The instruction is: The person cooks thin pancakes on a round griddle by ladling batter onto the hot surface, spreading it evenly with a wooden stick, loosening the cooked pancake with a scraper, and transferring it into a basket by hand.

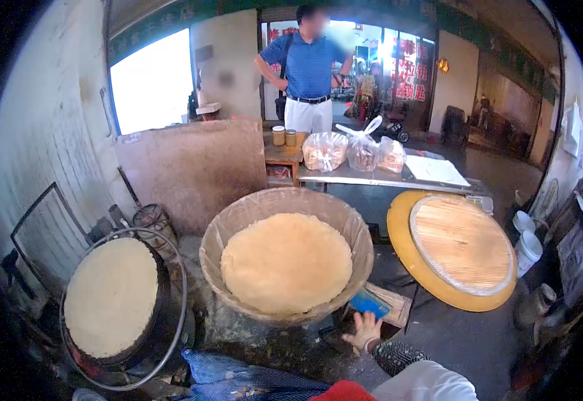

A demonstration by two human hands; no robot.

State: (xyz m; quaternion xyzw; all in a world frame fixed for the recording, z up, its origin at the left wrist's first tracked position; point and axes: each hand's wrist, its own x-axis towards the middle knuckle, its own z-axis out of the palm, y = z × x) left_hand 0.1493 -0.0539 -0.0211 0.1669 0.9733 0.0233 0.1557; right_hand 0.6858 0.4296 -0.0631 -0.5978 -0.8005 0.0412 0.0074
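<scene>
My right hand (363, 331) reaches forward at the lower middle, its fingers spread and nothing visible in its grasp. Its fingertips are close to a flat blue object (370, 305) on a wooden box or board (396, 306); whether they touch cannot be made out. Just left of this hand, a large round basket (215, 230) with a cloth-like lining holds a broad, thin, pale golden pancake (288, 260). On the left, a pale round sheet of batter (112, 297) covers a dark round griddle (161, 301) within a metal ring. My left hand is out of view.
To the right stands a yellow round board (398, 220) bearing a slatted bamboo mat (462, 244). Behind the basket, a counter (371, 178) carries several bagged foods and a white sheet (436, 170). Two jars (285, 136) stand beside them. A person (310, 73) is beyond the counter.
</scene>
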